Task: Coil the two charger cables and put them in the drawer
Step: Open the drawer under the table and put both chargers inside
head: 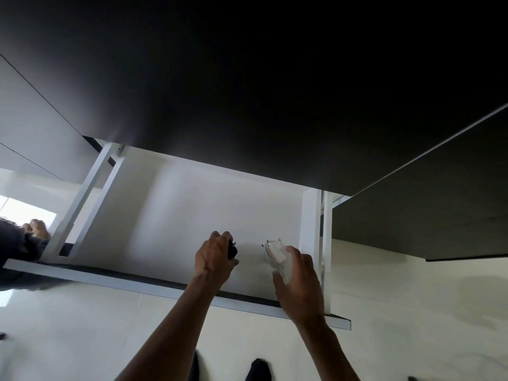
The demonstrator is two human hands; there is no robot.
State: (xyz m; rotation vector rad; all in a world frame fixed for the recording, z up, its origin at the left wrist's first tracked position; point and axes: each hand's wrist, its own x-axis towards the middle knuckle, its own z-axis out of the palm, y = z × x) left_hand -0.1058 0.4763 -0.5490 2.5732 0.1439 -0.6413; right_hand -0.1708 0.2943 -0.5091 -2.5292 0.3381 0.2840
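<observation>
Both hands (215,257) (298,281) over open drawer (176,215) (chargers (233,250) (275,253) gripped).

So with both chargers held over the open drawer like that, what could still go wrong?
The white charger sits loosely under the right hand, so its coil might spring open once released. The left hand grips the black charger above the drawer; dropped carelessly, its cable could uncoil or tangle with the white one.

Single head cam, looks steeply down, close over open drawer (176,213) & floor (82,339).
</observation>
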